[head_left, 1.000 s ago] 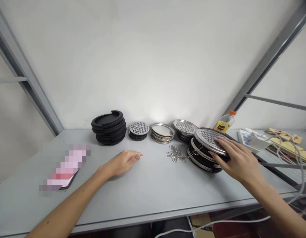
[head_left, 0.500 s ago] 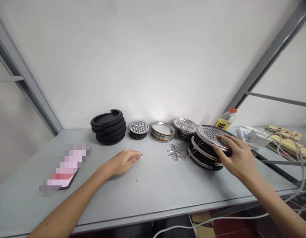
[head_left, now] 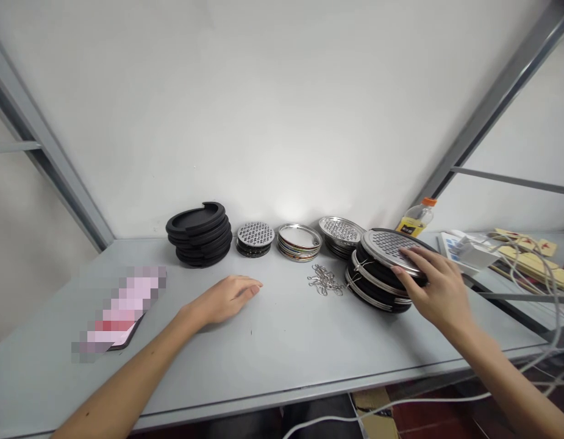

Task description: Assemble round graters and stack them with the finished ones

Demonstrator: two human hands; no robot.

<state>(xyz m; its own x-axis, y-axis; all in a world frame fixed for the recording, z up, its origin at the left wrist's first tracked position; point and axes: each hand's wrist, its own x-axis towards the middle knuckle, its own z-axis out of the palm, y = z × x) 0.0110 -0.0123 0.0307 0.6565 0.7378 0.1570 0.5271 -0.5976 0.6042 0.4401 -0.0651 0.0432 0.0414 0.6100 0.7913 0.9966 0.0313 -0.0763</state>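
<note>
My left hand (head_left: 223,299) rests on the grey table, fingers loosely extended, holding nothing. My right hand (head_left: 439,283) lies with spread fingers on top of a stack of round black pieces with perforated metal discs (head_left: 391,249), touching its right side. Thin wire loops stick out from that stack's left side. Beside it is a small pile of metal wire clips (head_left: 325,280). Along the wall stand a stack of notched black rings (head_left: 197,235), a stack of perforated metal discs (head_left: 255,236), a stack of shallow metal lids (head_left: 299,241) and wider rimmed perforated discs (head_left: 340,231).
A phone (head_left: 126,311), partly blurred out, lies at the left. A bottle with an orange cap (head_left: 416,218) stands behind the right stack. Farther right are white cables (head_left: 556,292) and yellow pieces (head_left: 533,262). Grey metal posts (head_left: 501,110) frame both sides.
Almost nothing differs. The view has shifted very slightly; both hands keep their places, the right one still on the stack.
</note>
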